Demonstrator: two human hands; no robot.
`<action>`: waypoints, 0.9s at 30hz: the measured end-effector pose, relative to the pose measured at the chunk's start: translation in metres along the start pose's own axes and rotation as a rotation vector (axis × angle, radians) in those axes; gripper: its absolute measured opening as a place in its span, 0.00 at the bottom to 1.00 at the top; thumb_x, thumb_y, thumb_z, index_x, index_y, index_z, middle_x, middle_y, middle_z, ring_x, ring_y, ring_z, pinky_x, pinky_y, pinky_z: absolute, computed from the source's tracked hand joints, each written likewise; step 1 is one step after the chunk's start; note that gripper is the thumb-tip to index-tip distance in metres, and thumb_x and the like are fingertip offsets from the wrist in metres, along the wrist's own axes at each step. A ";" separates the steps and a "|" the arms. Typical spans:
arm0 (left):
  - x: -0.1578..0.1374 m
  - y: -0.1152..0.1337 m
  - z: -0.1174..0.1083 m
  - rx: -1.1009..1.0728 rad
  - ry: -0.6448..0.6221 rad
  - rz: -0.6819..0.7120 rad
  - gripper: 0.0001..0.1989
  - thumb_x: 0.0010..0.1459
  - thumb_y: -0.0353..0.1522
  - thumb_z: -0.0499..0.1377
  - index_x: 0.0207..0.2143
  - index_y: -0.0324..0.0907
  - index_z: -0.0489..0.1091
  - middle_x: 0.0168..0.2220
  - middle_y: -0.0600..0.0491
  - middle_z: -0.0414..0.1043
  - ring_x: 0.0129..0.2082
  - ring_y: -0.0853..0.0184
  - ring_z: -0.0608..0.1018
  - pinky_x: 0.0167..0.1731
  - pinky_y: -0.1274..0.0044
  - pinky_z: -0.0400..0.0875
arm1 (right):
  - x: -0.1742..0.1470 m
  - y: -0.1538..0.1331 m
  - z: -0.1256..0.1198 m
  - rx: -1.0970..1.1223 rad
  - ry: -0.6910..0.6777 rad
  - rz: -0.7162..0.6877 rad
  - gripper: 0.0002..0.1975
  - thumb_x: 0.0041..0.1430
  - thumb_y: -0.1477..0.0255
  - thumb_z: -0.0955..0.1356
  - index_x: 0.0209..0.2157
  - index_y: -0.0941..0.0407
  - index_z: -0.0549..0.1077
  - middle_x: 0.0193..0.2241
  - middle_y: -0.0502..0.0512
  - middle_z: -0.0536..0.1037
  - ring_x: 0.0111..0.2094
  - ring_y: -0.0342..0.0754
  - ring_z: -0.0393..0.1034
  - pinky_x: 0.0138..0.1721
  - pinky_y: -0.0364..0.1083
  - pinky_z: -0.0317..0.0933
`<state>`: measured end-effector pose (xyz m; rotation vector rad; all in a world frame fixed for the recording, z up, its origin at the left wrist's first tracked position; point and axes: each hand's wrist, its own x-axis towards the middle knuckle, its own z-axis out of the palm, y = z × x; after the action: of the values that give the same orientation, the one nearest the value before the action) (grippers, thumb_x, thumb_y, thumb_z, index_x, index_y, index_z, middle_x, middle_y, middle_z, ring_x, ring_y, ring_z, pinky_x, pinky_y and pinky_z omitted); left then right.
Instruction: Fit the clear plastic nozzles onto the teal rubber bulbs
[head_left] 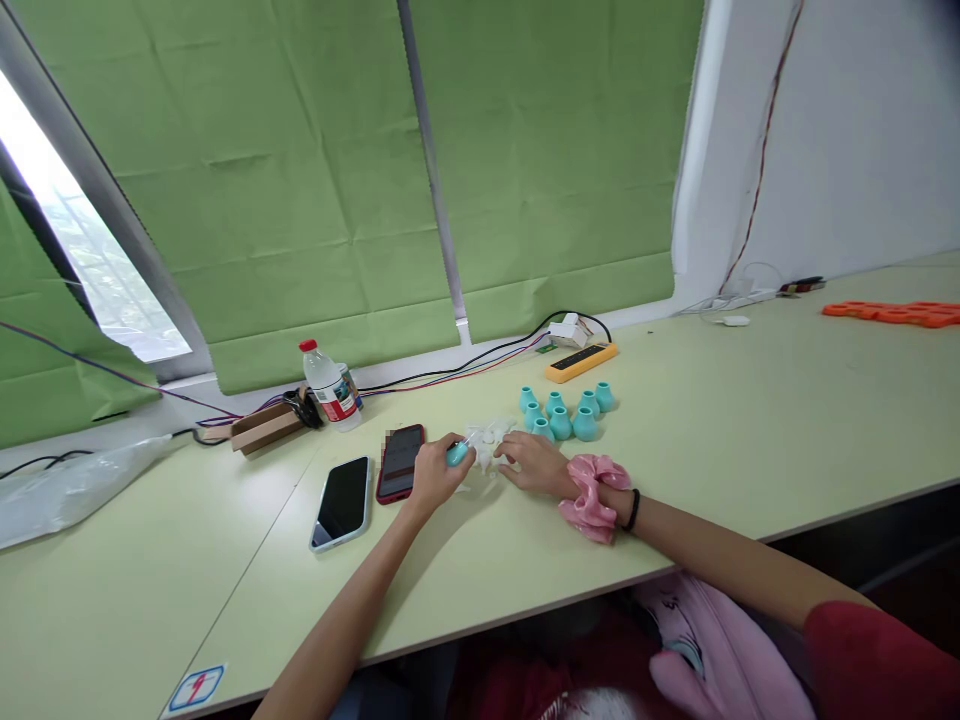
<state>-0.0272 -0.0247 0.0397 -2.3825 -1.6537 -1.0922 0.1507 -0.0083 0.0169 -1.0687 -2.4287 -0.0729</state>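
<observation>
My left hand (pixel 436 472) is closed around a small turquoise piece (pixel 457 454), and a clear, thin part seems to stick out from it toward the upper right. Most of that piece is hidden by my fingers. Beside it, a heap of small translucent white pieces (pixel 489 434) lies on the table. My right hand (pixel 534 462) reaches into the near right side of this heap, fingers curved and thumb apart from them. Whether its fingertips touch a piece is too small to tell. Just behind the right hand stand several turquoise vase-shaped pieces (pixel 559 424) with open necks.
Left of my hands lie a red-cased phone (pixel 400 462) and a light-cased phone (pixel 342 504). Behind them stand a plastic bottle (pixel 330 388) and an open cardboard box (pixel 267 428). A yellow power strip (pixel 581 363) and cables run along the back; orange parts (pixel 892 313) lie far right.
</observation>
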 end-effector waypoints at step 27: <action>-0.003 0.003 0.007 -0.119 -0.088 0.056 0.12 0.46 0.36 0.53 0.31 0.39 0.70 0.26 0.52 0.72 0.25 0.70 0.72 0.28 0.82 0.62 | 0.005 -0.002 0.000 -0.216 -0.110 -0.131 0.10 0.51 0.79 0.59 0.36 0.58 0.67 0.33 0.57 0.69 0.41 0.50 0.54 0.37 0.50 0.45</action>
<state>-0.0213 -0.0256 0.0342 -2.5690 -1.5784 -1.1226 0.1467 -0.0062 0.0190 -1.0262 -2.6352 -0.3345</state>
